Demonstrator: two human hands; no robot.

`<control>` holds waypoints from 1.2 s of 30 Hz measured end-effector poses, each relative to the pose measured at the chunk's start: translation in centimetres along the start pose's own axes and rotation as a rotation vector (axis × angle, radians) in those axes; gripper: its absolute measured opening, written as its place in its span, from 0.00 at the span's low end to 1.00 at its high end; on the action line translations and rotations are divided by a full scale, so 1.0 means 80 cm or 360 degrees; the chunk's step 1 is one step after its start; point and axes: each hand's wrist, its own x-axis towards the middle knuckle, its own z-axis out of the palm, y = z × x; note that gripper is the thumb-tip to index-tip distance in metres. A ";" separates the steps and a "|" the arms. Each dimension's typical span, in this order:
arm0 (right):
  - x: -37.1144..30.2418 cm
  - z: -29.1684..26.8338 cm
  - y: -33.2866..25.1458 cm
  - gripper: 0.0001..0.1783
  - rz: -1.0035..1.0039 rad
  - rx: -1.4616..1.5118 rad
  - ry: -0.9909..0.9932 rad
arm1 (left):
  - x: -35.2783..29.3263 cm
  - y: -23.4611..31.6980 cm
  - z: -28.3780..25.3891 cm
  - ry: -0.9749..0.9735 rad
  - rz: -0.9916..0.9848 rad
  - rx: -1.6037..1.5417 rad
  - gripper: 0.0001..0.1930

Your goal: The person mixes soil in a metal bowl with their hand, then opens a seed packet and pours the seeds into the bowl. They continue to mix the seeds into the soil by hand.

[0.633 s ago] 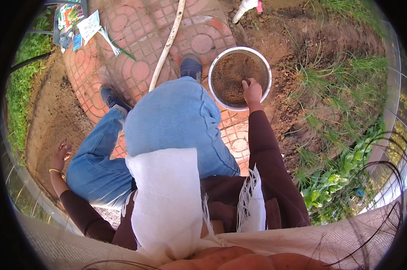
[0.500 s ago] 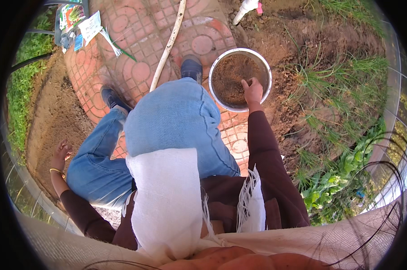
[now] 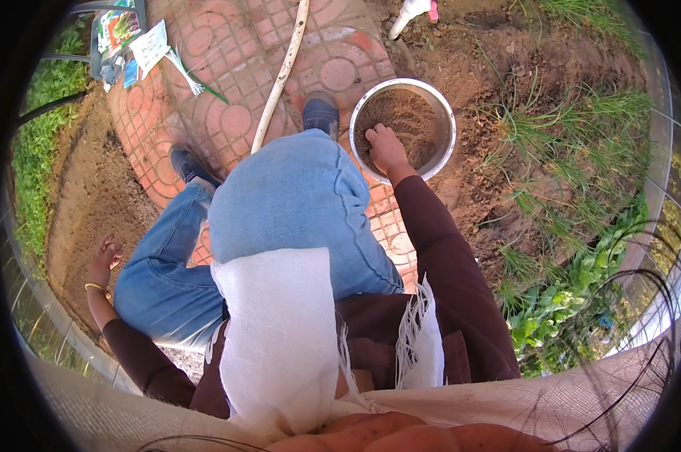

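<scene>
Nearest to me, a white fringed cloth (image 3: 280, 324) hangs down over the person's front, above the blue jeans (image 3: 287, 200). Off to the left, the left hand (image 3: 105, 255) hangs loose, fingers half curled, with nothing visible in it; it sits out beside the leg, perhaps for balance in the squat. The right hand (image 3: 386, 149) reaches past the knee into a round metal basin (image 3: 451, 124), fingers bent and drawn together, dipped toward the brown, soil-like crumbs (image 3: 415, 119); whether they pinch anything I cannot tell. The basin stands just right of the dark shoe (image 3: 321, 114), where paving meets the planted bed, probably so the arm reaches it easily. Farther off, a pale hose (image 3: 281, 75) crosses the bricks, and packets (image 3: 150, 47) lie well apart at upper left. Against half a second ago, the right hand has swung from the basin's right side to its left, uncovering curved furrows in the crumbs; the basin and left hand have barely shifted.
</scene>
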 end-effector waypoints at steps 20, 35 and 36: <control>-0.051 -0.003 -0.001 0.35 0.0570 0.0143 0.0011 | 0.001 -0.007 0.001 0.0035 0.0007 0.0022 0.28; 0.022 -0.020 0.071 0.13 0.0603 0.0218 0.0405 | -0.004 0.000 0.001 0.0023 0.0004 0.0082 0.27; 0.029 -0.029 0.088 0.15 0.0589 0.0307 0.0363 | -0.004 -0.002 0.002 0.0024 0.0000 0.0090 0.27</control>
